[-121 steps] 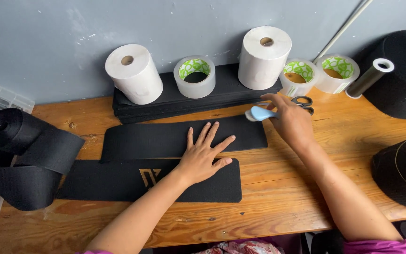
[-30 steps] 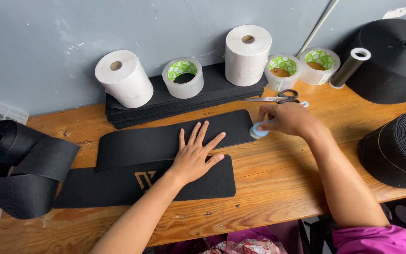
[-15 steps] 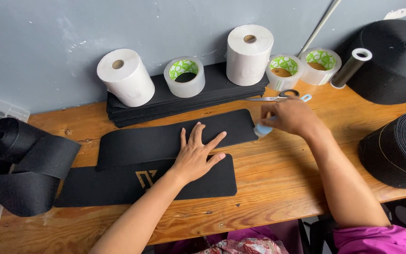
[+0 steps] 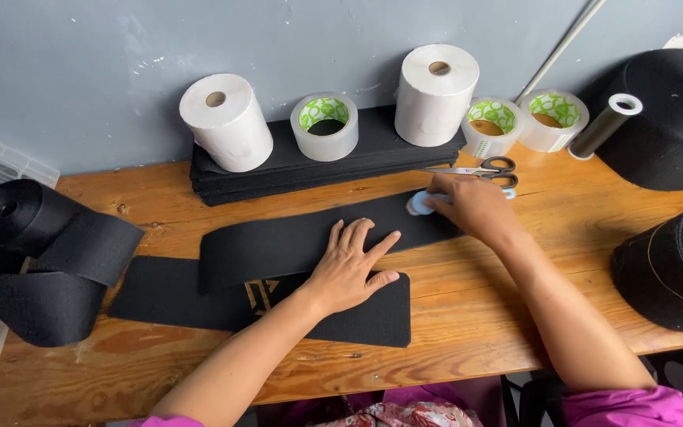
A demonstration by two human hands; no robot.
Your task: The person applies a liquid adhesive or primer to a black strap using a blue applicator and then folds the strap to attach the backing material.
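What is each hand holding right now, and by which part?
The right hand grips a small light-blue tool by its upper end; which part cannot be told. The left hand holds nothing, lying flat on the black strip.

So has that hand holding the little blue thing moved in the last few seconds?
Yes. The right hand with the blue tool came nearer, off the scissors onto the upper black strip's end.

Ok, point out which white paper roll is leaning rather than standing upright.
The left white roll, tilted against the wall on the black stack; the right white roll stands upright.
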